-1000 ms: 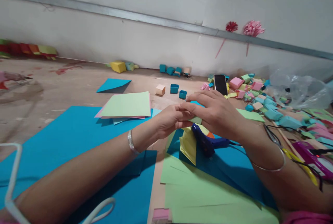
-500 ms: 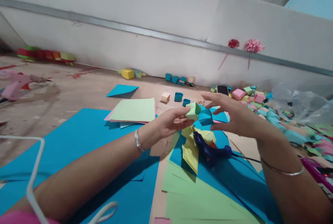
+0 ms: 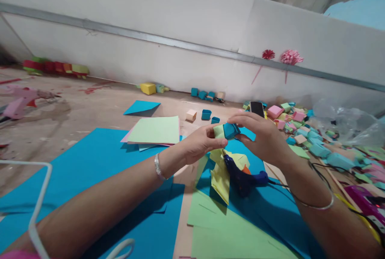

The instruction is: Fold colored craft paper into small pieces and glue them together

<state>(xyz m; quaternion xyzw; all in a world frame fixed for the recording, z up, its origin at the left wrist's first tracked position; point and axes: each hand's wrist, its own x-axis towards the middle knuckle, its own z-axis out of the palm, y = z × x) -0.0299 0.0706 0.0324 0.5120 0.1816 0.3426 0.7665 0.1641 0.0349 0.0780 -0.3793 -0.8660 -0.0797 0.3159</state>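
Observation:
Between thumb and fingers, my left hand point(image 3: 200, 143) holds a small light green paper box point(image 3: 219, 131). A blue paper box point(image 3: 231, 130) sits against its right side, and the fingers of my right hand point(image 3: 261, 134) are closed round that blue piece. Below my hands, a dark blue glue gun point(image 3: 242, 175) lies on crumpled yellow paper point(image 3: 220, 181). Two small open blue paper pieces point(image 3: 206, 114) and a peach paper cube point(image 3: 191, 115) stand just beyond my hands.
Large blue sheets point(image 3: 99, 162), green sheets point(image 3: 219, 227) and a paper stack point(image 3: 155, 130) cover the near table. Many coloured paper boxes point(image 3: 319, 148) pile up at right beside a phone point(image 3: 256, 109). A pink glue gun point(image 3: 22, 102) lies left; a white cable point(image 3: 39, 203) crosses the front left.
My right hand has moved left and its fingers have closed on the blue piece, which now meets the green box. The green box has turned slightly in my left hand.

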